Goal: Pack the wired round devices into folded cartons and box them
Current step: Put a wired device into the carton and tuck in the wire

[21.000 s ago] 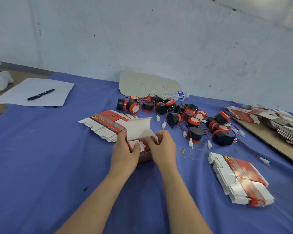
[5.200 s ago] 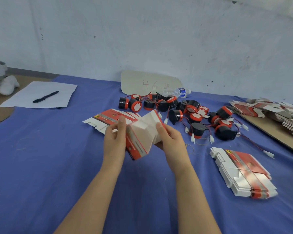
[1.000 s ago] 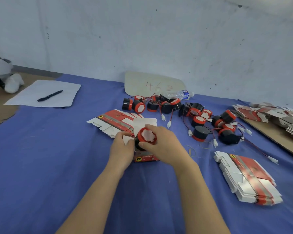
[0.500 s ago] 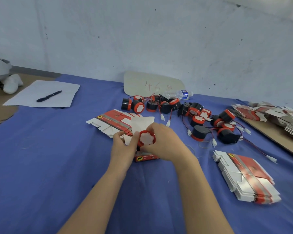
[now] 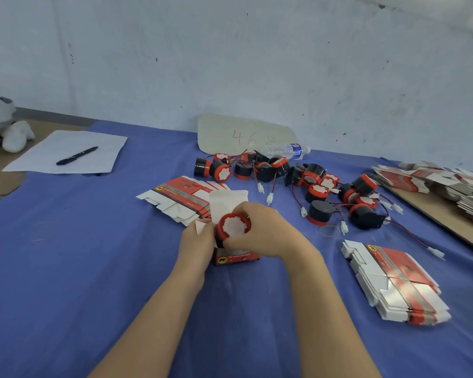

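Head view: the worktop (image 5: 66,268) is covered by a blue cloth (image 5: 257,323). Far left: a paper (image 5: 93,165) with a pen (image 5: 77,155) lying on it. Left of centre: a stack of flat cartons (image 5: 180,197), all empty. Centre: one erected carton (image 5: 236,258) stands upright on the cloth, with its top flap (image 5: 227,200) raised behind it. The left hand (image 5: 197,241) grips the carton's left side, fingers curled at a side flap. A device (image 5: 234,227) sits in the carton mouth: lower part inside, red rim and white face above the opening. The right hand (image 5: 265,233) is clamped on the device, fingers wrapped round its rim. The device's wire is hidden. Right of centre, farther back: loose devices (image 5: 311,186) lie in a heap, wires and white plugs trailing. A bottle (image 5: 287,151) lies behind them. Near right: a second flat stack (image 5: 396,282). Far right: more flat cartons (image 5: 434,178) on a board (image 5: 443,211).
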Demonstrator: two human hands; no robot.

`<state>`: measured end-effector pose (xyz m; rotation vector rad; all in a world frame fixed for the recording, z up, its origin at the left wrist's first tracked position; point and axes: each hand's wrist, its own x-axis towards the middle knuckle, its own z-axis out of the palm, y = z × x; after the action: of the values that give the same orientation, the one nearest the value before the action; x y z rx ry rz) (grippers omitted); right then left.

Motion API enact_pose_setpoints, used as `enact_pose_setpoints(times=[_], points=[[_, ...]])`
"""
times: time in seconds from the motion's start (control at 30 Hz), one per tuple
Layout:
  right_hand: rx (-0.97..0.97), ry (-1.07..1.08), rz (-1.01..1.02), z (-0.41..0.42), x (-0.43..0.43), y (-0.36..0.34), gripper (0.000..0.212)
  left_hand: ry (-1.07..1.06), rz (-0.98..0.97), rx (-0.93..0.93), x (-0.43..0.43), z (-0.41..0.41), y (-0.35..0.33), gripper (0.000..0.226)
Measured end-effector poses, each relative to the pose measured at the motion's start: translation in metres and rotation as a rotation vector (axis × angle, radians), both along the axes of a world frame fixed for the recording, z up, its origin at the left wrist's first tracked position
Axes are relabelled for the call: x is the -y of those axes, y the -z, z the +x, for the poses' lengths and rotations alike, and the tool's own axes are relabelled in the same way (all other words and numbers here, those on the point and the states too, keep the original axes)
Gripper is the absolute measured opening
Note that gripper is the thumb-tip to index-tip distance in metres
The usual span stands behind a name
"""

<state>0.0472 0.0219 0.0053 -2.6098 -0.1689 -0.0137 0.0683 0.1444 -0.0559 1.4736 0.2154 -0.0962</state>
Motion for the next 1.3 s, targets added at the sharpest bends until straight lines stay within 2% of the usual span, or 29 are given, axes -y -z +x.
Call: enact_pose_setpoints(times=[0.1,0.3,0.53,0.67,0.8,0.97,1.07,1.2,1.3], points=[[-0.030,-0.015,-0.003,0.001,0.002,-0.004,0.052,-0.023,0.055,0.066,0.001,-0.002,0.002,0.024],[-0.025,-0.015,-0.046,0.000,0.002,-0.008,0.052,-0.039,0.009,0.107,0.002,-0.001,0.004,0.025],[0.016,-0.012,-0.002,-0.004,0.005,-0.005,0.047,-0.046,0.020,0.117,0.004,-0.003,0.005,0.026],[0.011,-0.016,-0.042,0.000,0.007,-0.007,0.046,-0.049,0.041,0.125,0.004,-0.002,0.006,0.027],[-0.054,0.004,-0.090,0.002,0.005,-0.001,0.049,-0.045,0.054,0.125,0.004,-0.002,0.006,0.024],[-0.005,0.010,-0.113,0.001,0.000,0.003,0.050,-0.025,0.003,0.089,0.003,-0.001,0.005,0.008],[-0.035,0.041,-0.156,0.002,-0.004,0.003,0.041,-0.001,0.047,0.126,0.003,-0.002,0.008,0.005],[-0.022,0.042,-0.220,0.000,-0.005,0.004,0.032,0.070,0.194,0.244,0.004,-0.002,0.012,0.017],[-0.071,0.011,-0.052,-0.007,0.008,0.005,0.033,0.112,0.237,0.257,0.005,-0.003,0.014,0.024]])
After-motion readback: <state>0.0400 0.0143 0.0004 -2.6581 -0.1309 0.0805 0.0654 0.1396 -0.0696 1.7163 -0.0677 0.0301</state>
